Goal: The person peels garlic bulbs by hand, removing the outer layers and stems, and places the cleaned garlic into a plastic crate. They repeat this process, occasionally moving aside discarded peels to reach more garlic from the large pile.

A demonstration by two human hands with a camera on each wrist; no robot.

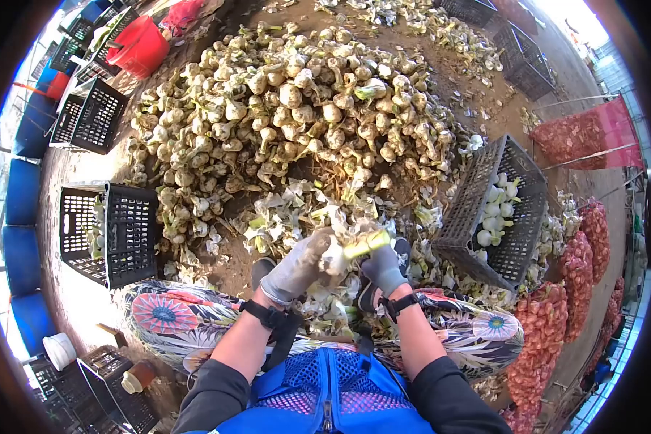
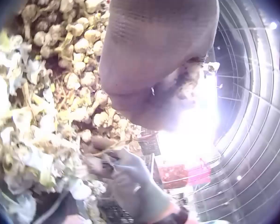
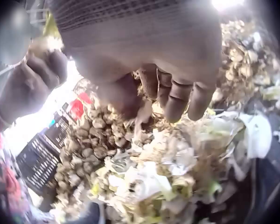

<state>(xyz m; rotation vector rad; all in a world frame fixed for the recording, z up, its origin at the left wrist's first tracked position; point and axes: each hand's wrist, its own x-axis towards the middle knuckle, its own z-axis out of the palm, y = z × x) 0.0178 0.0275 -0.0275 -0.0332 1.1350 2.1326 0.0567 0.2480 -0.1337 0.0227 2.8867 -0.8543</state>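
Observation:
In the head view, my gloved left hand grips a pale bulb with a thick, cut green stem pointing toward the right hand. Loose papery skin hangs at its upper side. My gloved right hand is close beside the stem; its fingers curl in the right wrist view, pinching a strip of dry skin. That same view shows the left hand around the bulb, stem end up. The left wrist view has the right hand low, a thin strip jutting from it.
A large heap of unpeeled bulbs lies ahead, with shed skins below it. To the right, a black crate holds white peeled bulbs. Another black crate stands left. Filled red mesh bags line the right side.

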